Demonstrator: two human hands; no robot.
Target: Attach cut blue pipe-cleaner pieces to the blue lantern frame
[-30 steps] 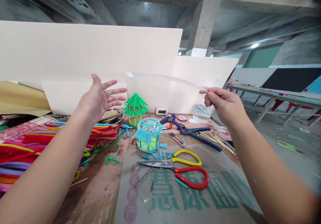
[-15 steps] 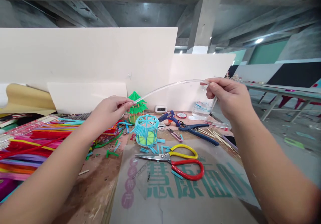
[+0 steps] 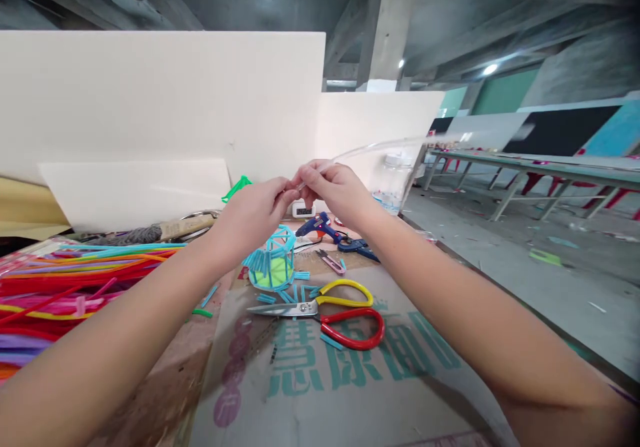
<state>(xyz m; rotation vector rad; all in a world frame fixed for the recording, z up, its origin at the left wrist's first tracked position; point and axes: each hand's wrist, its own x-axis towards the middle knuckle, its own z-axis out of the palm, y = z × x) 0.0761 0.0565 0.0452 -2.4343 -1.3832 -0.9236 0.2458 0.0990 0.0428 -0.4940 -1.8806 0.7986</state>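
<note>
Both my hands are raised above the table and meet at one end of a long clear plastic straw (image 3: 380,147). My left hand (image 3: 253,217) is closed and pinches the straw's near end. My right hand (image 3: 335,190) is closed on the straw right beside it, fingertips touching the left. The straw curves away to the right, blurred. Below the hands stands a small cyan straw pavilion (image 3: 273,263) with a green core. A green straw model (image 3: 237,187) is mostly hidden behind my left hand.
Red-and-yellow scissors (image 3: 330,313) lie on a printed cardboard sheet (image 3: 350,380). A pile of coloured straws (image 3: 65,280) fills the left. A blue glue gun (image 3: 320,227), pliers (image 3: 357,247), a small clock and a water bottle (image 3: 390,180) sit behind. White boards (image 3: 165,100) stand at the back.
My right hand slid left along the straw until it met my left hand. One second ago my left hand was open; it then closed on the straw's end.
</note>
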